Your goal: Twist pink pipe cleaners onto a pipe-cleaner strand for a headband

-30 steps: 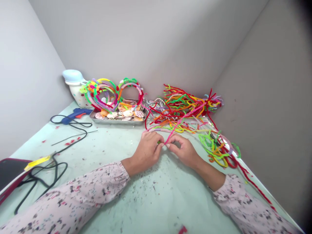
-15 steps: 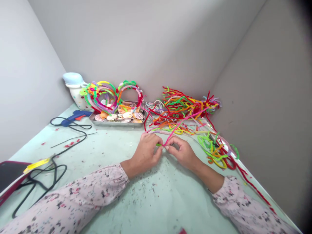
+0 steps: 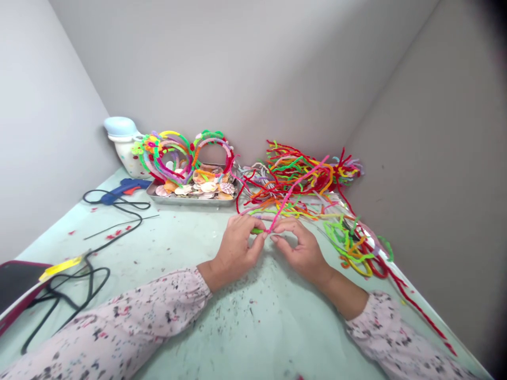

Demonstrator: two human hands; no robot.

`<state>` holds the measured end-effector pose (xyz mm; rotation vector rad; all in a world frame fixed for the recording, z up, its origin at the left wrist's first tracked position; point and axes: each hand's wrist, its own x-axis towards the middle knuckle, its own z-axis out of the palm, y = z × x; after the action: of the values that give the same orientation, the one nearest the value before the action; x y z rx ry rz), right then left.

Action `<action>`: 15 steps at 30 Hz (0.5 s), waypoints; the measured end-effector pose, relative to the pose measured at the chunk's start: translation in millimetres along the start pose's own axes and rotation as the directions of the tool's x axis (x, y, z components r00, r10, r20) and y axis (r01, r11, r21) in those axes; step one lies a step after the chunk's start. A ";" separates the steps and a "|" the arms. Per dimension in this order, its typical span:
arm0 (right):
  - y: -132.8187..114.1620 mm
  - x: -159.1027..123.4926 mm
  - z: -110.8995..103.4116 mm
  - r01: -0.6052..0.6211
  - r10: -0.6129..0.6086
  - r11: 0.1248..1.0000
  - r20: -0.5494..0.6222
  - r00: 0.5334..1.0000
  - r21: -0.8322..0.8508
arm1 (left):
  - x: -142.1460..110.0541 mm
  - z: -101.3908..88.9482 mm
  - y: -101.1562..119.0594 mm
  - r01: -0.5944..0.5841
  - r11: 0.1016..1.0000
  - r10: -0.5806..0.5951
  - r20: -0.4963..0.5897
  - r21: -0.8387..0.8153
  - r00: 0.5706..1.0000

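Craft workspace: pipe cleaners (image 3: 298, 170), glue gun (image 3: 123, 188), shells (image 3: 208, 187)

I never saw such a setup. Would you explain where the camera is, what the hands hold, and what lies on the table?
No machine here: a person works bare-handed, wearing the one camera on their head, which looks forward and down. The left hand pinches a pink fuzzy strand, with a green piece beside it. The right hand is close by; whether it touches the strand is unclear. On the pale table, a metal tray holds shells, with fuzzy hoops upright among or behind them. To the right lies a heap of colourful strands. At left is a blue tool, perhaps a glue gun.
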<state>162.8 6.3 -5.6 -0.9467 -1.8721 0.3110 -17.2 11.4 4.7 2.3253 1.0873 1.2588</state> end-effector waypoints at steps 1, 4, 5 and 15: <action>0.5 0.0 0.1 0.015 -0.015 1.000 0.002 1.000 -0.015 | 0.0 0.1 -0.2 0.003 1.000 -0.003 0.002 0.000 1.000; 1.3 0.3 0.0 0.041 -0.041 0.998 0.006 0.999 -0.055 | 0.3 0.7 -0.9 0.004 1.000 -0.004 0.005 0.001 1.000; 1.3 0.4 -0.1 0.049 -0.049 0.997 0.006 0.999 -0.063 | 0.3 0.9 -1.1 0.003 1.000 -0.003 0.005 0.001 1.000; 1.9 0.8 -0.7 0.113 -0.113 0.987 0.012 0.994 -0.110 | 0.0 -0.9 0.3 -0.012 1.000 0.013 0.034 -0.024 0.999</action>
<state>164.1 8.0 -5.8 -0.9099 -1.9561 0.1428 -17.8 11.1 5.4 2.3310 1.0431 1.2252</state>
